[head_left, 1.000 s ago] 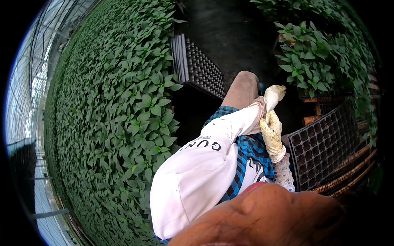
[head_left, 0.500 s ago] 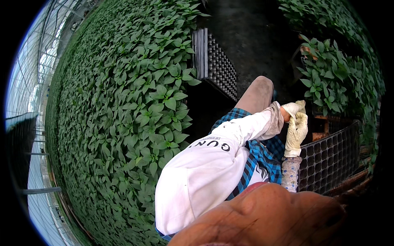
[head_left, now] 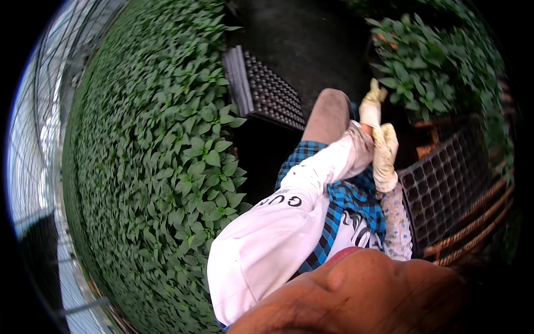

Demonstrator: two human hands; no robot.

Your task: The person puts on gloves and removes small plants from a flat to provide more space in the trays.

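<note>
The left hand (head_left: 373, 99) has a partly open, empty grip; the right hand (head_left: 385, 151), though blurred, seems closed on the left glove's cuff (head_left: 370, 118). Dark lettering (head_left: 293, 201) marks the white sleeve (head_left: 308, 173).

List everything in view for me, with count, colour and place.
Seedling bed: one, green, left
Plant cluster: one, green, upper right
Stacked cell trays: one stack, black, upper centre
Tilted cell tray: one, black, right
Bars: several, brown, lower right
Floor: one, dark, top centre
Greenhouse wall: one, pale, left edge
Gloves: two, stained cream, on both hands
Checked garment: one, blue-black, centre
White sleeve: one, left arm
Dotted sleeve: one, pale with blue, right arm
Leg: one, brown-clad, centre
Left hand: one, cream-gloved, right of the knee
Right hand: one, cream-gloved, at the left wrist
</note>
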